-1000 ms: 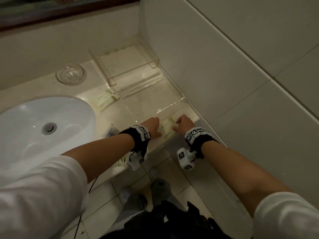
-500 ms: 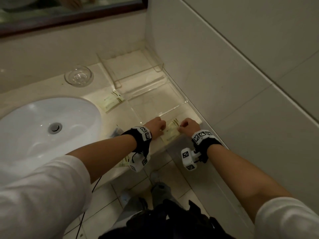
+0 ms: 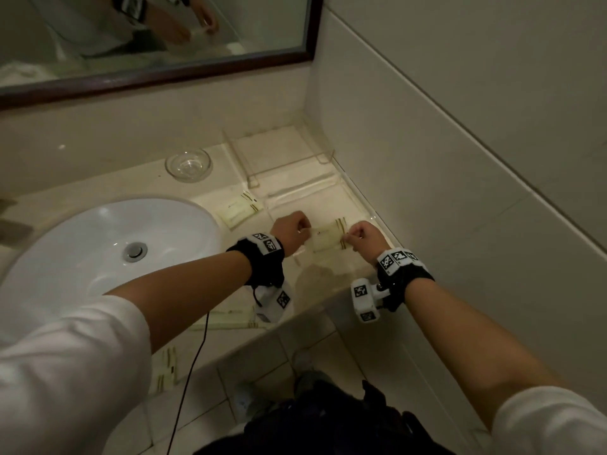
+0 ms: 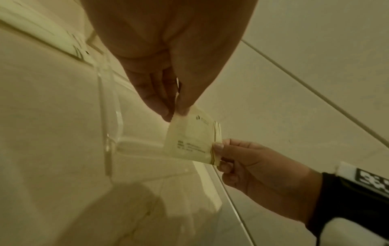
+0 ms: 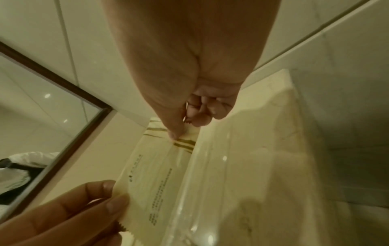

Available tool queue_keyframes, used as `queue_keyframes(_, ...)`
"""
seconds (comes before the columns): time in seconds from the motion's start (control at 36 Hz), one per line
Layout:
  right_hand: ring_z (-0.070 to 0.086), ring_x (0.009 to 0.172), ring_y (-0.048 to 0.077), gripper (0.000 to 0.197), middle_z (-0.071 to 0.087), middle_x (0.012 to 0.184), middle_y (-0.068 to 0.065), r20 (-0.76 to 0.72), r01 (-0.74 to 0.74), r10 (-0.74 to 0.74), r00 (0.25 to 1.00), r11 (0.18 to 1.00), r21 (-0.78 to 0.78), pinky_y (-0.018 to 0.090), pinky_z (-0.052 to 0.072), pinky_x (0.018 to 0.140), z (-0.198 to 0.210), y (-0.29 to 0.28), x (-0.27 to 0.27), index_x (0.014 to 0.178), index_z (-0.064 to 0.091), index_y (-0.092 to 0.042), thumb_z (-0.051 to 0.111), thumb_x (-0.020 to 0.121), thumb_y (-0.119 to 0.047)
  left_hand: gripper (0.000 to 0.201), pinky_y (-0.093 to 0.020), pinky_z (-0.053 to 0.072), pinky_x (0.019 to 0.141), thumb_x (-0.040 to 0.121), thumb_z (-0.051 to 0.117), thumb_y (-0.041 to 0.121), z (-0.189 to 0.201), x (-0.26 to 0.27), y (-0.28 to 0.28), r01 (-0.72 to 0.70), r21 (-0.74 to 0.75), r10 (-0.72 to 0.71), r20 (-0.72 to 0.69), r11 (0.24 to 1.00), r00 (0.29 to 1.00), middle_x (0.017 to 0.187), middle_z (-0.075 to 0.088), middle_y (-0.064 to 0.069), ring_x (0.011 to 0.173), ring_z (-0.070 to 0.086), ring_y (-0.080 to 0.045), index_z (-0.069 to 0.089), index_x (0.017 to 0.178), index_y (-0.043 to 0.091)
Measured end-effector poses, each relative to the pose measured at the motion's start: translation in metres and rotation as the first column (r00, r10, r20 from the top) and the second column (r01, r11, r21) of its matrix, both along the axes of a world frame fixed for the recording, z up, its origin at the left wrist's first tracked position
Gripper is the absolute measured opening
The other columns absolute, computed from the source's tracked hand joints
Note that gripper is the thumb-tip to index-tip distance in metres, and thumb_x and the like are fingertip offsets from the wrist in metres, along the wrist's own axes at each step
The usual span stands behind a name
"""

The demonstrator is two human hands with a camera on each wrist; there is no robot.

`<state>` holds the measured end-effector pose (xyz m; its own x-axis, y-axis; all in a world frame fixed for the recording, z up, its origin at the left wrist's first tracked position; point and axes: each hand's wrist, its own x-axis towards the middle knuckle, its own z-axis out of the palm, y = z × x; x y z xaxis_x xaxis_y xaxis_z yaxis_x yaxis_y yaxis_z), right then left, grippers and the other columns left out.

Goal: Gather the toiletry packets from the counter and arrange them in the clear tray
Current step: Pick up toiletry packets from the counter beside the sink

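A cream toiletry packet [image 3: 328,239] with brown stripes hangs just above the near end of the clear tray [image 3: 305,200], which sits in the counter's right corner. My left hand [image 3: 307,229] pinches its left end, seen close in the left wrist view [image 4: 176,113]. My right hand [image 3: 349,238] pinches the striped right end [image 5: 181,131]. The packet [image 4: 191,141] is stretched flat between the two hands. A second packet [image 3: 239,210] lies on the counter left of the tray. Two more packets [image 3: 226,318] [image 3: 166,366] lie near the counter's front edge, partly hidden by my left arm.
A white sink basin [image 3: 98,254] fills the left of the counter. A small glass bowl [image 3: 188,164] stands behind it, left of the tray. The tiled wall [image 3: 460,192] runs close along the tray's right side, and a framed mirror [image 3: 164,44] hangs above.
Both hands have lifted the packet off the counter's front right and carried it away from me, over the tray's near end. My head view has tilted up towards the mirror.
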<state>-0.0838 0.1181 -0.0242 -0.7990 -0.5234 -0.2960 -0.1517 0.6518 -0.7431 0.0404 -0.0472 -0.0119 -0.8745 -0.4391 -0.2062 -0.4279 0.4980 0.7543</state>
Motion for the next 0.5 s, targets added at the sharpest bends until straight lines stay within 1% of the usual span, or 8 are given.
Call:
queue_keyframes(0.06,0.048,0.06,0.013,0.027,0.05,0.068,-0.003,0.005,0.001,-0.001,1.0,0.999,-0.043,0.028,0.041,0.061,0.007,-0.011,-0.001,0.07,0.048,-0.022,0.068,0.085,-0.014,0.011,-0.034,0.051,0.081,0.088,0.06,0.015,0.004,0.002,-0.01,-0.06,0.007,0.06,-0.016,0.998,0.998,0.1,0.067,-0.012,0.084,0.062,-0.025,0.061,0.098,0.009)
queue_keyframes(0.11,0.048,0.06,0.013,0.025,0.05,0.068,-0.003,0.006,-0.017,0.018,1.0,0.997,-0.081,0.026,0.042,0.06,0.012,-0.024,-0.005,0.071,0.049,-0.023,0.069,0.084,-0.013,0.005,-0.036,0.054,0.081,0.086,0.063,0.014,0.008,0.003,-0.018,-0.109,0.033,0.11,-0.035,0.993,0.993,0.092,0.067,-0.009,0.08,0.064,-0.024,0.06,0.09,0.014)
queue_keyframes(0.17,0.049,0.062,0.012,0.021,0.051,0.07,-0.004,0.003,-0.046,0.046,0.999,0.994,-0.1,0.026,0.042,0.062,0.015,-0.036,-0.01,0.074,0.053,-0.022,0.07,0.083,-0.013,0.008,-0.031,0.053,0.077,0.086,0.064,0.015,0.01,0.005,-0.026,-0.161,0.046,0.163,-0.036,0.986,0.986,0.082,0.065,-0.003,0.072,0.063,-0.018,0.057,0.086,0.017)
queue_keyframes(0.25,0.051,0.06,0.011,0.015,0.056,0.071,-0.005,0.036,-0.103,0.108,0.994,0.989,-0.106,0.025,0.044,0.061,0.018,-0.054,-0.019,0.094,0.059,-0.013,0.071,0.084,-0.014,0.007,-0.02,0.045,0.067,0.087,0.064,0.017,0.011,0.005,-0.036,-0.255,0.073,0.256,-0.006,0.964,0.967,0.076,0.063,0.001,0.067,0.059,-0.012,0.058,0.088,0.018)
queue_keyframes(0.31,0.052,0.059,0.012,0.02,0.058,0.071,-0.004,0.063,-0.139,0.145,0.987,0.986,-0.098,0.027,0.045,0.062,0.018,-0.065,-0.025,0.101,0.059,-0.01,0.07,0.085,-0.015,0.006,-0.018,0.047,0.065,0.086,0.065,0.018,0.01,0.004,-0.043,-0.317,0.088,0.316,0.018,0.944,0.948,0.077,0.066,-0.001,0.069,0.061,-0.014,0.06,0.088,0.016)
queue_keyframes(0.39,0.054,0.06,0.016,0.016,0.06,0.07,0.001,0.117,-0.203,0.21,0.971,0.977,-0.07,0.031,0.046,0.065,0.014,-0.081,-0.036,0.096,0.059,-0.011,0.069,0.085,-0.016,0.007,-0.027,0.054,0.079,0.083,0.069,0.02,0.009,-0.001,-0.052,-0.413,0.104,0.409,0.053,0.905,0.911,0.076,0.068,-0.003,0.067,0.062,-0.014,0.063,0.085,0.016)
queue_keyframes(0.44,0.055,0.061,0.017,0.009,0.061,0.069,0.003,0.16,-0.232,0.239,0.958,0.971,-0.06,0.03,0.047,0.062,0.011,-0.09,-0.043,0.087,0.06,-0.012,0.069,0.085,-0.015,0.007,-0.028,0.055,0.083,0.082,0.069,0.021,0.008,-0.006,-0.057,-0.457,0.095,0.45,0.083,0.884,0.889,0.08,0.071,-0.004,0.069,0.063,-0.013,0.064,0.084,0.018)
queue_keyframes(0.5,0.055,0.059,0.017,0.011,0.06,0.066,0.004,0.203,-0.257,0.263,0.943,0.965,-0.055,0.027,0.046,0.058,0.008,-0.098,-0.051,0.078,0.06,-0.013,0.066,0.087,-0.013,0.005,-0.028,0.055,0.085,0.082,0.069,0.022,0.009,-0.012,-0.062,-0.487,0.087,0.477,0.116,0.869,0.871,0.087,0.074,-0.005,0.074,0.065,-0.015,0.065,0.085,0.019)
